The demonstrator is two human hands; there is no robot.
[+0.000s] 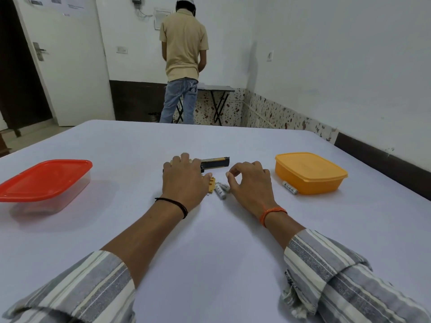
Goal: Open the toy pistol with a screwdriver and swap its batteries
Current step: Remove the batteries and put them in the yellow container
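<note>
A big table [210, 229] under a pale cloth fills most of the room in front of me. On its left side sits a clear box with a red lid [44, 180]; on the right, well apart from it, an orange lidded box [310, 171] with one loose battery [290, 187] lying just at its near edge.

Between the boxes, a bit beyond the middle, lies the toy pistol [214, 162] — its long axis runs left to right, the black barrel pointing right toward the orange box. Most of its grip end is hidden under the left hand [184, 176], which lies on top of it with fingers bent over the body, pressing it to the table. A small yellow piece [211, 186], ribbed, sits just by that hand's thumb.

The right hand [249, 183] hovers close by, thumb and forefinger brought together in a pinch — I cannot tell whether anything is between them. Just beneath it lie two white batteries [221, 188], side by side and touching.

Beyond the table a person [184, 59] stands facing away at a folding table [217, 89].
</note>
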